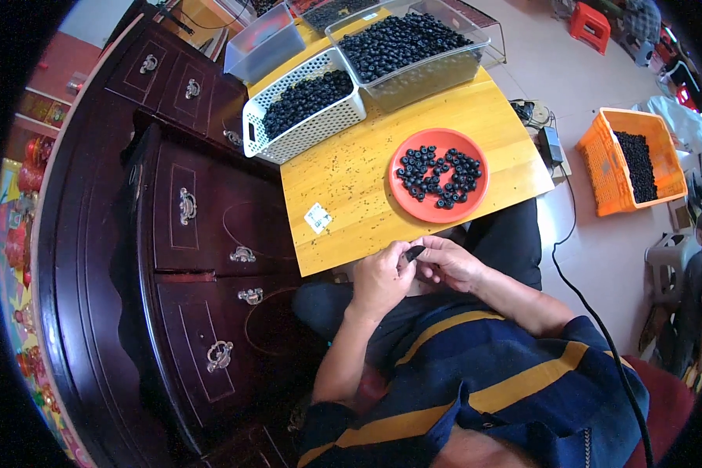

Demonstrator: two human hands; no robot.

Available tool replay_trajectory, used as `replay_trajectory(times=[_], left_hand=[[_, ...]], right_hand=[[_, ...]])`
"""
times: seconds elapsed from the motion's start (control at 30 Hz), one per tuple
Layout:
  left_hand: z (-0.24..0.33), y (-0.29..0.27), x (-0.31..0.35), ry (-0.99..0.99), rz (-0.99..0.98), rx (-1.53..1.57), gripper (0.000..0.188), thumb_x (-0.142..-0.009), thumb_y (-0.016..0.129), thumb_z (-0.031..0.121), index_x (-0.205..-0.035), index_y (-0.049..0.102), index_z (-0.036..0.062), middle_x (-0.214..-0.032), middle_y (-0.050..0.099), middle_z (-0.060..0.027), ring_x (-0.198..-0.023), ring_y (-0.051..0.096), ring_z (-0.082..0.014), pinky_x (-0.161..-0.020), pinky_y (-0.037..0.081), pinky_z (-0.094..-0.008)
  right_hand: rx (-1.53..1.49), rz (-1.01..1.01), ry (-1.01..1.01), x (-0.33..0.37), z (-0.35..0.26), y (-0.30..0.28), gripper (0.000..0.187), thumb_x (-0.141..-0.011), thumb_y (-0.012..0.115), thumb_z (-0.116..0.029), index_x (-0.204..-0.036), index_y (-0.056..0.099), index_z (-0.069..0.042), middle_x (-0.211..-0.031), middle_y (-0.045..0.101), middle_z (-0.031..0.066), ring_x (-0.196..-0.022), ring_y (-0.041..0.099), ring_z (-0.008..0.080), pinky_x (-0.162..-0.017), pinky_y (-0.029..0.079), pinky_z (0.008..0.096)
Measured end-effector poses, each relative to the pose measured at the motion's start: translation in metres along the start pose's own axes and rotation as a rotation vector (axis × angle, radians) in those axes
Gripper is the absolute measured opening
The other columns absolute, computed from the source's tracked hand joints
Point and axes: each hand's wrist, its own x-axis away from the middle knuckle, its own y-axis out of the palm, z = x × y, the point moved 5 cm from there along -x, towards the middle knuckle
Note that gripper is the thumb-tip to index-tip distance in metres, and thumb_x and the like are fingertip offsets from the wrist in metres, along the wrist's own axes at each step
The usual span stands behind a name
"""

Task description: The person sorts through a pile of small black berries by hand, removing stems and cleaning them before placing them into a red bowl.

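Note:
Just beyond the table's near edge, above my lap, my two hands meet with fingers bent and closed. A small dark elongated piece (415, 253) shows where the fingertips come together; its kind cannot be made out. My left hand (381, 279) pinches at it from the left, while my right hand (451, 264) closes on it from the right. The undersides of the fingers are hidden. Right past my hands sits a red round plate (402, 204), holding many small black round parts (448, 171), some with a hole in the middle.
On the yellow wooden table (351, 226) stand a white perforated basket (320, 129) and a clear bin (421, 86), both with black parts. A white paper square (317, 218) lies among scattered specks. Dark drawers (203, 210) flank the left. An orange crate (600, 168) and black cable (577, 288) are right.

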Motion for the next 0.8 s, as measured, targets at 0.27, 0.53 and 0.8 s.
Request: replay_trajectory(times=[0.27, 0.53, 0.8], left_hand=[[-0.022, 0.009, 0.002, -0.128, -0.028, 0.519, 0.013, -0.090, 0.073, 0.010, -0.098, 0.068, 0.0014, -0.074, 0.067, 0.0008, -0.063, 0.061, -0.0090, -0.061, 0.051, -0.0264], [-0.024, 0.007, 0.003, -0.247, -0.024, 0.806, 0.011, -0.097, 0.066, 0.013, -0.097, 0.063, 0.0024, -0.074, 0.060, 0.0045, -0.057, 0.048, -0.0005, -0.051, 0.037, -0.0179], [-0.027, 0.020, 0.002, -0.121, -0.045, 0.818, 0.012, -0.093, 0.069, 0.006, -0.101, 0.062, 0.0004, -0.077, 0.063, 0.0031, -0.062, 0.050, -0.0008, -0.057, 0.039, -0.0174]], right_hand=[[-0.159, -0.099, 0.058, 0.004, -0.009, 0.016, 0.021, -0.103, 0.058, -0.031, -0.096, 0.060, -0.012, -0.073, 0.049, -0.0062, -0.048, 0.030, 0.0014, -0.040, 0.023, 0.0179], [-0.300, -0.177, 0.123, 0.012, -0.024, 0.032, 0.023, -0.103, 0.058, -0.034, -0.093, 0.057, -0.013, -0.072, 0.043, -0.0074, -0.051, 0.030, 0.0005, -0.041, 0.023, 0.0169], [-0.310, -0.153, 0.117, 0.011, -0.020, 0.032, 0.023, -0.102, 0.060, -0.034, -0.086, 0.052, -0.019, -0.071, 0.042, -0.0081, -0.053, 0.031, 0.0009, -0.042, 0.023, 0.0163]])
